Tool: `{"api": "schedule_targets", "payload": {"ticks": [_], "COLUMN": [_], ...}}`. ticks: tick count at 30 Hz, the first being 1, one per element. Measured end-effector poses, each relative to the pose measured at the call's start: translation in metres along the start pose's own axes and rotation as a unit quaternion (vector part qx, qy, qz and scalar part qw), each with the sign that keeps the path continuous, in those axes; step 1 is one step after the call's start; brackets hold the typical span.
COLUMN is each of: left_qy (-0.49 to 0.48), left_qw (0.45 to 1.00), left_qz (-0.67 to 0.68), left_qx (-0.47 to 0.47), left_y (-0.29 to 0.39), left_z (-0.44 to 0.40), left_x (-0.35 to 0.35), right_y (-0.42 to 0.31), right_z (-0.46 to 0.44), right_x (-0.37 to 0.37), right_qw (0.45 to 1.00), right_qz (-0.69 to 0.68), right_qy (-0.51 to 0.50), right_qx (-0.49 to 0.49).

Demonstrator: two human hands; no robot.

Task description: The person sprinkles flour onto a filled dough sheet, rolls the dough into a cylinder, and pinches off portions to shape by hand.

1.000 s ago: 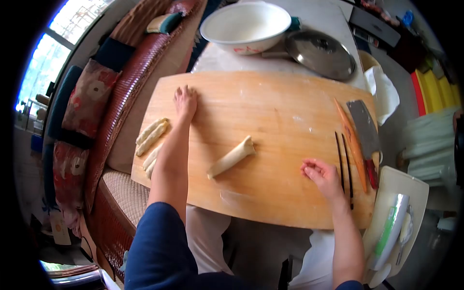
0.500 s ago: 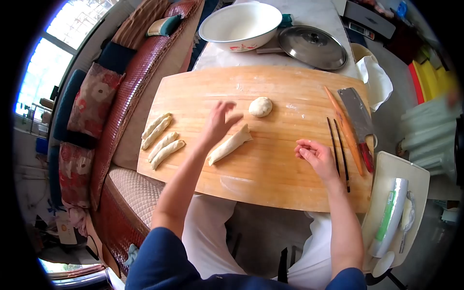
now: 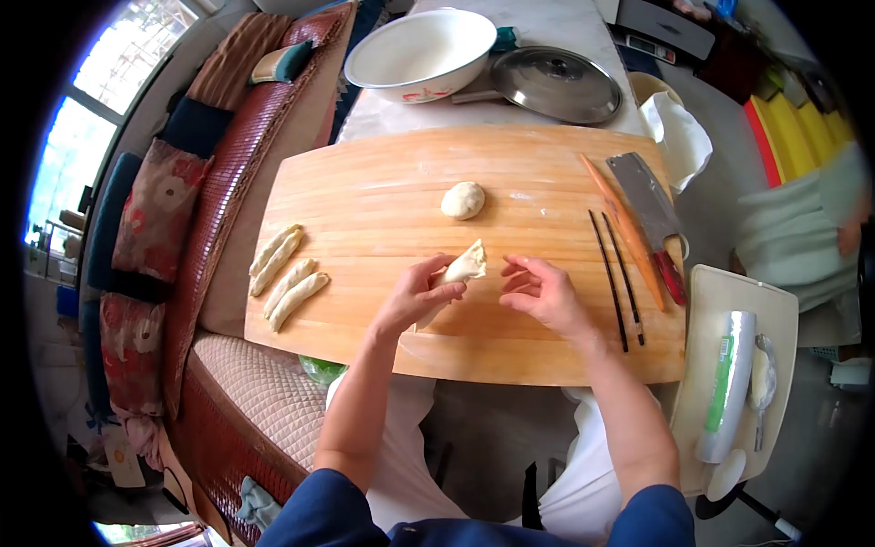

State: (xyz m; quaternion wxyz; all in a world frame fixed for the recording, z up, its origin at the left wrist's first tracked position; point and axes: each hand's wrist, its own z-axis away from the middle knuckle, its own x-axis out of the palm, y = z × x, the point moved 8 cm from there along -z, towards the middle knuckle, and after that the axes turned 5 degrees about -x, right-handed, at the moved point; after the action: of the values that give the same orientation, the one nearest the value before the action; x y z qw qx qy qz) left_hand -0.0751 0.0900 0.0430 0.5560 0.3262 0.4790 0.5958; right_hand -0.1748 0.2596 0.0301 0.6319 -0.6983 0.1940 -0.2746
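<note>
My left hand (image 3: 425,290) is wrapped round a pale dough roll (image 3: 468,263), whose upper end sticks out past the fingers towards the right. Just right of that end, my right hand (image 3: 540,294) has its fingers bent and apart, holding nothing. A round dough ball (image 3: 463,200) rests farther back on the wooden board (image 3: 365,187). On the board's left side lie several slim dough strips (image 3: 298,301), grouped in pairs.
At the board's right lie black chopsticks (image 3: 613,278), a wooden rolling pin (image 3: 624,232) and a cleaver (image 3: 645,196). A tray (image 3: 770,314) holds a plastic-wrap roll (image 3: 729,387) and a spoon. Behind stand an enamel bowl (image 3: 421,56) and a pot lid (image 3: 558,84). Another person (image 3: 802,228) is at far right.
My left hand has come down onto the dough roll and taken hold of it, raising its upper end. My right hand has moved left, close to the roll.
</note>
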Motion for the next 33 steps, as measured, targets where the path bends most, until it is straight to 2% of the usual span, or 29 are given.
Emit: {"api": "schedule_targets", "payload": {"ticks": [1, 2, 6, 10, 16, 19, 22, 31, 33], "left_qy": [-0.041, -0.068, -0.105, -0.113, -0.112, -0.107, -0.093, -0.087, -0.090], "left_qw": [0.998, 0.997, 0.993, 0.993, 0.993, 0.993, 0.994, 0.994, 0.993], "left_qz": [0.045, 0.032, 0.050, 0.019, -0.005, -0.025, -0.031, -0.040, -0.061], "left_qx": [-0.009, -0.010, 0.011, 0.007, 0.025, 0.040, 0.044, 0.045, 0.043], "left_y": [0.004, 0.008, 0.016, 0.017, 0.020, 0.023, 0.027, 0.033, 0.035], "left_z": [0.001, -0.001, -0.003, -0.005, -0.005, -0.007, -0.007, -0.008, -0.006], "left_x": [0.012, 0.022, 0.045, 0.047, 0.045, 0.042, 0.040, 0.035, 0.033], "right_y": [-0.009, -0.016, -0.007, -0.006, -0.027, -0.027, -0.024, -0.033, -0.029], "right_z": [0.000, -0.001, -0.003, -0.003, -0.006, -0.006, -0.006, -0.006, -0.008], "right_x": [0.003, 0.005, -0.002, -0.007, -0.009, -0.008, -0.009, -0.012, -0.012], "right_qw": [1.000, 1.000, 0.999, 0.999, 0.998, 0.998, 0.999, 0.990, 0.996], "right_qz": [0.000, 0.000, 0.006, -0.033, 0.031, 0.037, 0.008, 0.084, 0.004], "right_qy": [-0.002, -0.004, 0.020, 0.036, 0.014, -0.002, 0.020, 0.021, 0.039], "right_qx": [-0.009, -0.018, -0.038, 0.001, -0.059, -0.044, -0.044, -0.115, -0.082]}}
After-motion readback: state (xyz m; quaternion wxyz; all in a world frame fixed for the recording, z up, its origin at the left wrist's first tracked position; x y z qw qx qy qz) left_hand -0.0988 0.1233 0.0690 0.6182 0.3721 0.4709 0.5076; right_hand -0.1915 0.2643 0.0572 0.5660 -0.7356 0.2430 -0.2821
